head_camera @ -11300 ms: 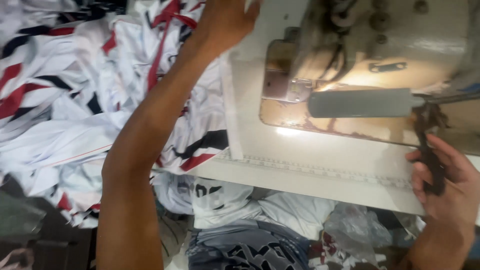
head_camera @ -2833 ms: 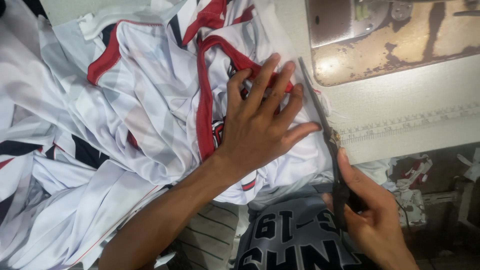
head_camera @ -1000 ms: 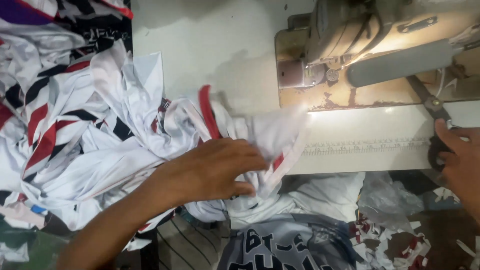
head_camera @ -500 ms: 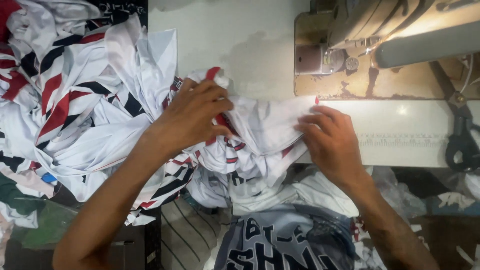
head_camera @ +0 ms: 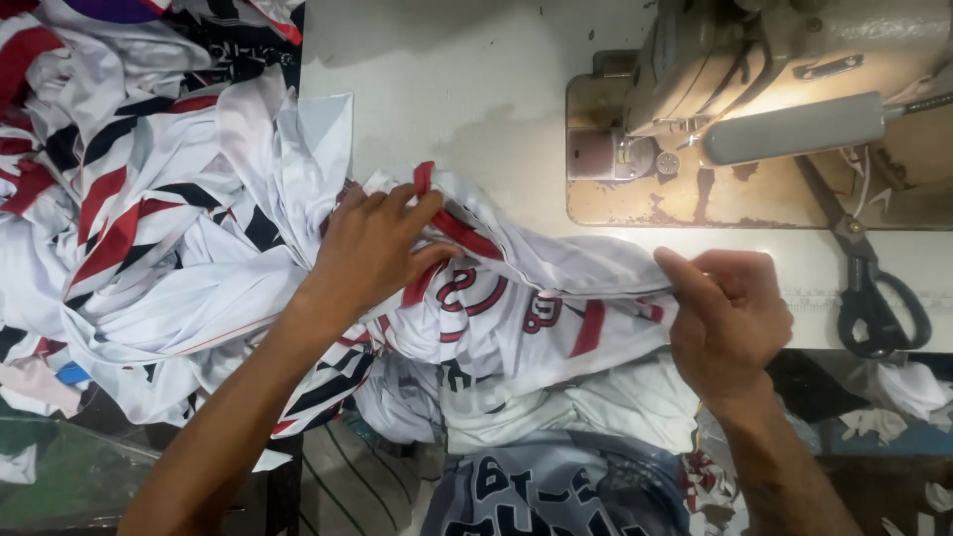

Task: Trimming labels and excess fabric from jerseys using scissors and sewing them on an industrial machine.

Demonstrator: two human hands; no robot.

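Left hand (head_camera: 372,253) & right hand (head_camera: 730,318), both closed, each gripping 1 white/red garment (head_camera: 516,298) stretched btwn them over worktop (head_camera: 467,99) edge. 1 pr scissors (head_camera: 874,288) lies near right hand, beside 1 sewing machine (head_camera: 754,69); fabric pile (head_camera: 139,218) at left.

A white and red garment (head_camera: 516,298) is gripped by the left hand (head_camera: 372,248) and right hand (head_camera: 730,313) beside scissors (head_camera: 874,288).
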